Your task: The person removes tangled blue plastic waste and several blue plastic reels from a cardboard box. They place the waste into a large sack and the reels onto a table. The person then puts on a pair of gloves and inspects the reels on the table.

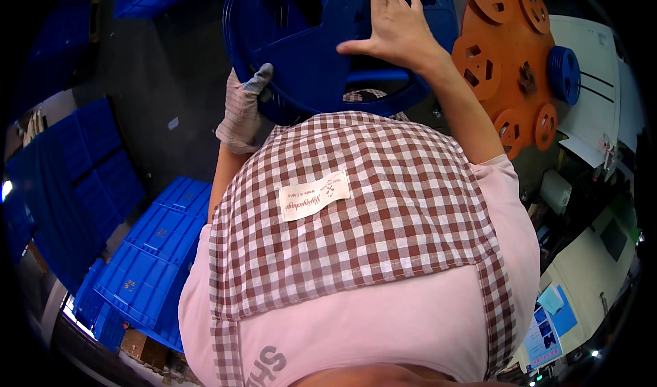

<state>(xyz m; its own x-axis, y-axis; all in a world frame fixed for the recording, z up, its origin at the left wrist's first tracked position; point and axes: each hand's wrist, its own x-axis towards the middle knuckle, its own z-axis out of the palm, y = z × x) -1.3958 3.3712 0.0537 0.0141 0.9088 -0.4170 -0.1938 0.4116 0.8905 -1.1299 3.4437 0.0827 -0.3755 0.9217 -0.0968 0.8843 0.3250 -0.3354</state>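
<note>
Several dark blue plastic reels (308, 65) with large cut-outs are stacked face to face in front of my body, against the apron. My left hand (241, 113), in a striped knitted glove with grey fingertips, grips the stack at its lower left rim. Its thumb lies on the front face and the other fingers are hidden behind. My bare right hand (398, 31) is over the right part of the front reel, thumb stretched left and fingers spread. It seems to rest on the reel's face.
Right of me, an orange multi-lobed stand (510, 52) carries orange reels (479, 69) and a blue reel stack (564, 75). A white table (592, 65) lies beyond it. Blue crates (154, 250) are stacked at left, and papers lie on a pale desk (595, 264) at lower right.
</note>
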